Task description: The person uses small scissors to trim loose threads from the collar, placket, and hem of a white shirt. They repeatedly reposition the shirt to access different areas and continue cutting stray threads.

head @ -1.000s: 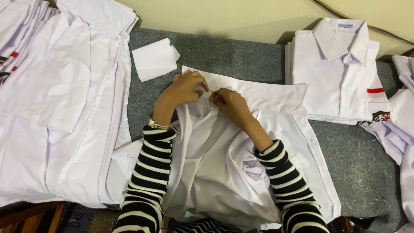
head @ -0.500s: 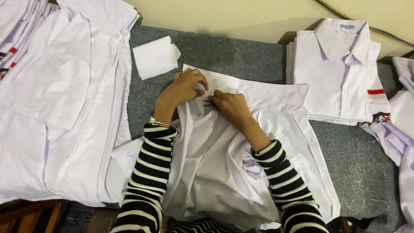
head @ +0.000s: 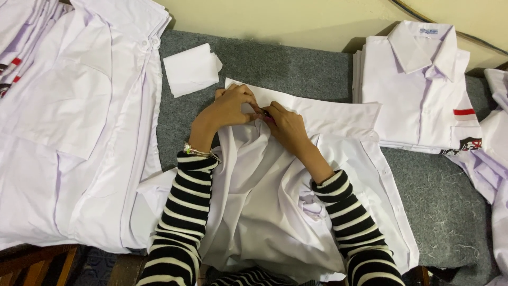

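your left hand (head: 228,107) has shifted right to meet your right hand (head: 284,126) | both sets of fingers pinch the crumpled white cotton shirt (head: 275,212) at frame centre | fastening underway, likely

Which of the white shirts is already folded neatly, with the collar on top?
The folded shirt at the right, on a small stack. The shirt under both hands lies rumpled, and the shirts at the left lie spread flat.

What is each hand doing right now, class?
Left hand: closed, pinching the white shirt at its collar.
Right hand: closed, pinching the same spot.
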